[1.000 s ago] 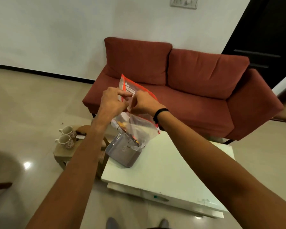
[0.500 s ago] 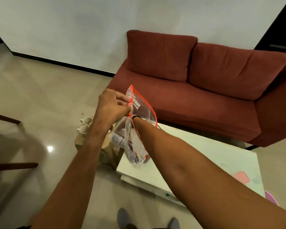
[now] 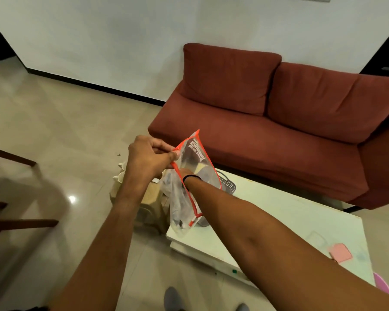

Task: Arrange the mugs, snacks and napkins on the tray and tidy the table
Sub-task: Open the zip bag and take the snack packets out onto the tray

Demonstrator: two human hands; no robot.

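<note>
The left hand (image 3: 148,157) pinches the orange-edged mouth of a clear plastic bag (image 3: 189,187), held in the air above the left corner of the white surface (image 3: 290,221). The right hand (image 3: 188,172) is plunged inside the bag past the wrist; its grip cannot be told. A grey basket (image 3: 228,187) sits behind the bag, and two mugs (image 3: 121,173) stand on a low stool (image 3: 151,198) left of the surface.

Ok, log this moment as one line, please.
left hand: pinches bag rim | right hand: reaching inside clear zip bag | bag: held above white table edge | mugs: on side stool
</note>
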